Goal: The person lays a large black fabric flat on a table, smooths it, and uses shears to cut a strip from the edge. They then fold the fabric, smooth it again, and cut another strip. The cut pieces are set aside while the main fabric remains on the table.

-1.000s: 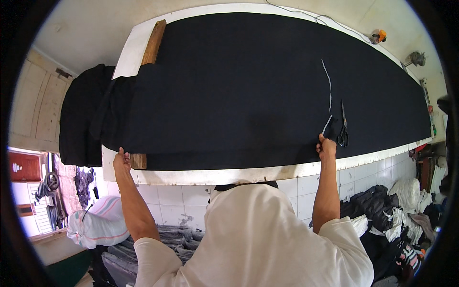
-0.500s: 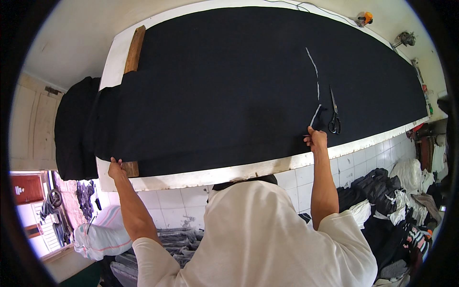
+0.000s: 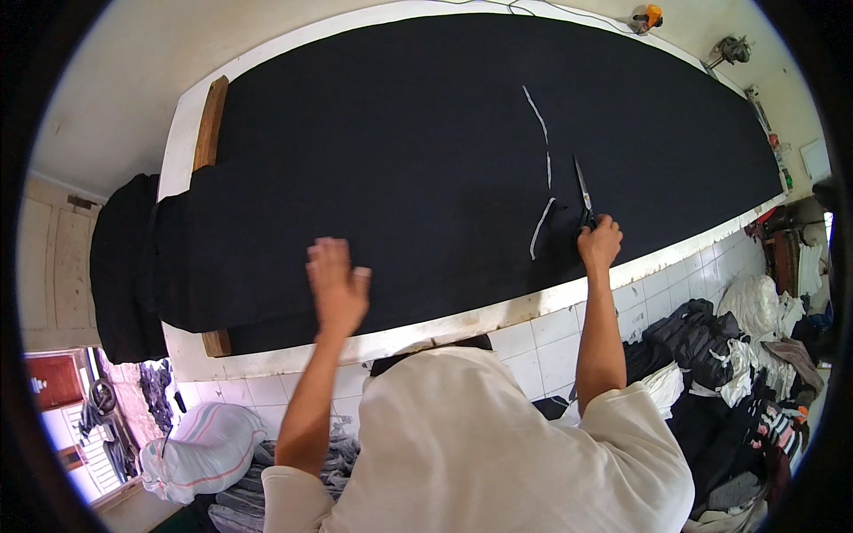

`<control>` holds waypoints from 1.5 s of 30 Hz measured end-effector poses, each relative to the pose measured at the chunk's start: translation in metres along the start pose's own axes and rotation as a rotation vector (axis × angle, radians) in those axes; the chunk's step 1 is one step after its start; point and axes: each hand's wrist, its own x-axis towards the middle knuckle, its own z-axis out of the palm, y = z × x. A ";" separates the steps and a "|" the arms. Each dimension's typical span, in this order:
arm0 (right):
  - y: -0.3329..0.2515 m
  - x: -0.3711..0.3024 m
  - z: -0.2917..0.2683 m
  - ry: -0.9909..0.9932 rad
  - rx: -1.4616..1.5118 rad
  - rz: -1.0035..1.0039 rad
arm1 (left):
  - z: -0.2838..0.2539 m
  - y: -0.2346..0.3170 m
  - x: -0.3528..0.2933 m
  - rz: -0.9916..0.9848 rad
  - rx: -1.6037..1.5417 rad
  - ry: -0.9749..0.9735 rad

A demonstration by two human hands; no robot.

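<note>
Head view, cloth (image 3: 400, 160) over wooden bar (image 3: 210, 124), sack (image 3: 204, 449)

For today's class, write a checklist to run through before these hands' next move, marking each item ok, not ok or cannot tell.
1. Right hand at the handle end of the scissors: ok.
2. Its grip closed around the handles: cannot tell; the fingers hide them.
3. Left hand away from the blades: ok, it is well to their left.
4. Left palm pressing on the black cloth: cannot tell; the hand is blurred.
5. Blades on the pale broken line: not ok; they lie to its right.
6. Wooden bar fully uncovered: not ok; cloth overlaps part of it.
</note>
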 end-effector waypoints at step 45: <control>0.029 -0.196 -0.032 -1.199 0.901 -0.045 | 0.113 0.204 0.017 0.519 -0.277 0.000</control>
